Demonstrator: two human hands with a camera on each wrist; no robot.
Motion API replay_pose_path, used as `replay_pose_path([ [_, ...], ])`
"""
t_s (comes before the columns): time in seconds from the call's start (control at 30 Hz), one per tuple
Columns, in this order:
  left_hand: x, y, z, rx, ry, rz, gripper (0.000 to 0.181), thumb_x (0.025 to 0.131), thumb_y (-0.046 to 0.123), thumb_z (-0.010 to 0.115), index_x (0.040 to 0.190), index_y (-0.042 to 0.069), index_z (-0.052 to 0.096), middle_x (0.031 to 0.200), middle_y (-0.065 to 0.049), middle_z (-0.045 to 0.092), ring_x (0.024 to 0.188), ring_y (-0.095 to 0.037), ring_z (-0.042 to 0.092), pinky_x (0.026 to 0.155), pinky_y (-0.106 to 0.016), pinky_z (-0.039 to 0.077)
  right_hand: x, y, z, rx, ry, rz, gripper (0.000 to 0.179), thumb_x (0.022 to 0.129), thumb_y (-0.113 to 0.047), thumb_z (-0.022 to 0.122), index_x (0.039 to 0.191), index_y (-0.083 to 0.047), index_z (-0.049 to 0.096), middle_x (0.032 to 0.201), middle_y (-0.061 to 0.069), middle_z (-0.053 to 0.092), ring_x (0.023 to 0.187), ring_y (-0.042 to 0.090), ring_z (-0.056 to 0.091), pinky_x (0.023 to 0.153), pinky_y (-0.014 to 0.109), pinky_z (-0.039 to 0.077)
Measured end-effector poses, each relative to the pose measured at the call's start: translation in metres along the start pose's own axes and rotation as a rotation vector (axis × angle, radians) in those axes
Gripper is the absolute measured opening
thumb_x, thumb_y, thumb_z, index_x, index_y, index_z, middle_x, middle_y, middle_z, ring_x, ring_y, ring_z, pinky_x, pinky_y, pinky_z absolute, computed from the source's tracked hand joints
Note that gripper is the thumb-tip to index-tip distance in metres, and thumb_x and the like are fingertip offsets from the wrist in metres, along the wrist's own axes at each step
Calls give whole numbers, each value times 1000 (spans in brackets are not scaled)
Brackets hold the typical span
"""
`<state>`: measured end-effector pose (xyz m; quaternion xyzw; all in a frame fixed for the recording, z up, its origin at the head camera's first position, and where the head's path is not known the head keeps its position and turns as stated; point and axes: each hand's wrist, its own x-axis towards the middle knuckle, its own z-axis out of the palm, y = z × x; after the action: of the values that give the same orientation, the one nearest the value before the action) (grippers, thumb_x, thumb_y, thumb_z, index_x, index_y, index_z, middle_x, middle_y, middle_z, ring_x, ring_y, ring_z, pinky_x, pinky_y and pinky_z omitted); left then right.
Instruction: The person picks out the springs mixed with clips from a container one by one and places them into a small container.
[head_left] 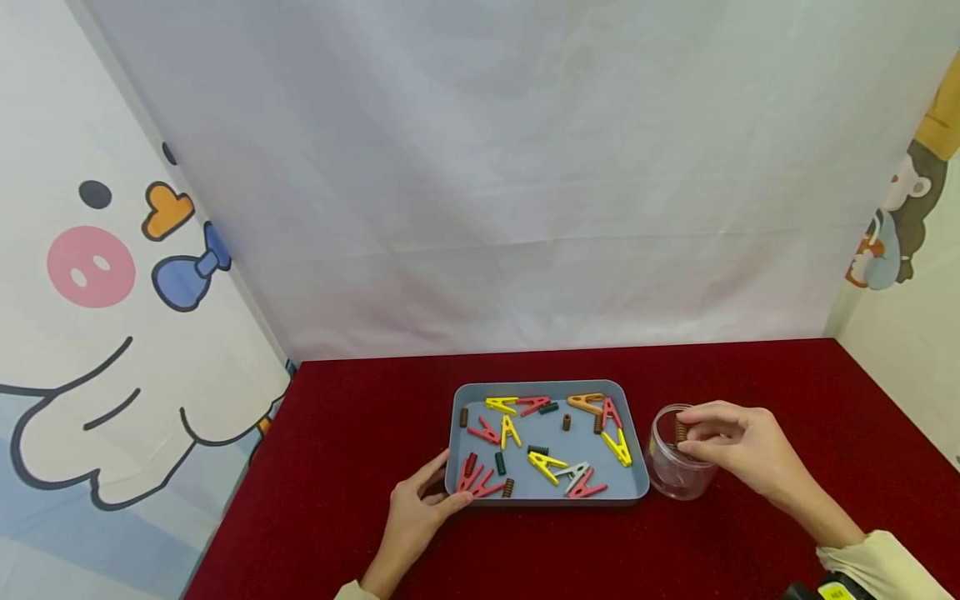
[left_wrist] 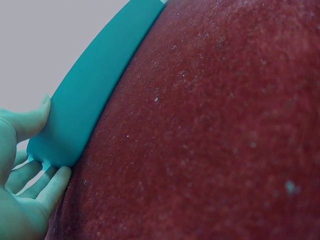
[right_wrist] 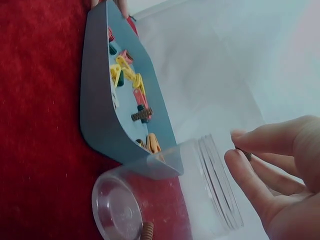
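My right hand (head_left: 738, 442) pinches a small brown coil spring (head_left: 681, 431) between thumb and fingertips, over the mouth of a clear plastic jar (head_left: 681, 483). In the right wrist view the held spring (right_wrist: 244, 153) is mostly hidden by the fingers. Another brown spring (right_wrist: 147, 231) lies at the bottom of the jar. My left hand (head_left: 416, 504) grips the near left corner of a blue-grey tray (head_left: 551, 502), thumb at the rim and fingers against the side. Inside the tray lie red, yellow, orange and white clips, among them a yellow clip (head_left: 510, 432), and loose brown, dark green and red springs.
The jar stands close beside the tray's right side on a dark red cloth (head_left: 360, 425). A pale curtain (head_left: 525, 208) rises behind the table, with cartoon-printed panels (head_left: 90, 358) at left and right.
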<state>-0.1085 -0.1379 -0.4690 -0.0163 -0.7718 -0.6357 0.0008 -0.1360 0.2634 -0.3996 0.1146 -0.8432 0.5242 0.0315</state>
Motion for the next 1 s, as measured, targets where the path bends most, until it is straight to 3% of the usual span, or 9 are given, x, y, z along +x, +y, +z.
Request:
replay_pose_path([
  [0.37, 0, 0, 0, 3, 2, -1, 68, 68, 13, 76, 128, 5, 45, 117, -23, 51, 99, -33, 54, 68, -21, 49, 3, 4, -3, -156, 72, -72, 28, 68, -14, 76, 93, -9, 66, 82, 6, 62, 67, 12, 59, 56, 21, 49],
  [0.73, 1, -2, 1, -9, -3, -3, 68, 68, 12, 75, 128, 4, 45, 118, -23, 50, 100, -33, 53, 68, -22, 49, 3, 7, 0, -308, 185, -181, 27, 61, -2, 78, 84, -11, 67, 80, -1, 60, 61, 5, 54, 53, 15, 47],
  [0.83, 1, -2, 1, -13, -1, 6, 68, 68, 13, 76, 128, 5, 45, 118, -23, 50, 100, -32, 54, 68, -22, 49, 3, 7, 1, -326, 220, -204, 27, 61, 2, 77, 82, -12, 67, 79, -1, 60, 61, 4, 54, 52, 14, 46],
  [1.0, 1, -2, 0, -16, 9, 27, 68, 67, 15, 76, 127, 6, 47, 116, -22, 52, 98, -30, 55, 67, -22, 49, 4, 2, 4, -314, 209, -216, 25, 65, 0, 75, 84, -14, 67, 84, 1, 62, 65, 5, 56, 55, 14, 47],
])
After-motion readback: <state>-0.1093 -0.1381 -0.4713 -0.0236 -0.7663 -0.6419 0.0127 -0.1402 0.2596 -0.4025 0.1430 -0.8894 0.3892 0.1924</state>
